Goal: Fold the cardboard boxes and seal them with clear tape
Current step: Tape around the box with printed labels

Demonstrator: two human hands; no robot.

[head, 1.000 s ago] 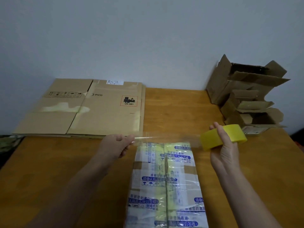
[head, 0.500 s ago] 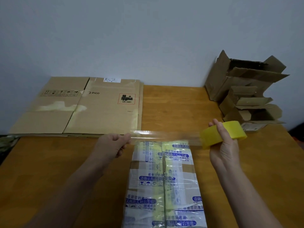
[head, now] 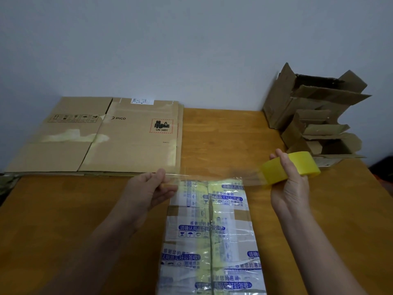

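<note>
A folded cardboard box (head: 210, 235) covered in printed blue-and-white tape lies on the wooden table (head: 63, 220) in front of me. My right hand (head: 289, 188) grips a yellow roll of clear tape (head: 306, 165) above the box's far right corner. A stretched strip of clear tape (head: 212, 177) runs from the roll leftward across the box's far edge. My left hand (head: 148, 190) pinches the strip's free end just left of the box.
A stack of flattened cardboard boxes (head: 95, 137) lies at the back left against the wall. Two open, crumpled boxes (head: 314, 116) stand at the back right corner. Bare wood shows between them.
Both hands have dropped slightly toward the box's far edge with the tape strip still stretched between them.
</note>
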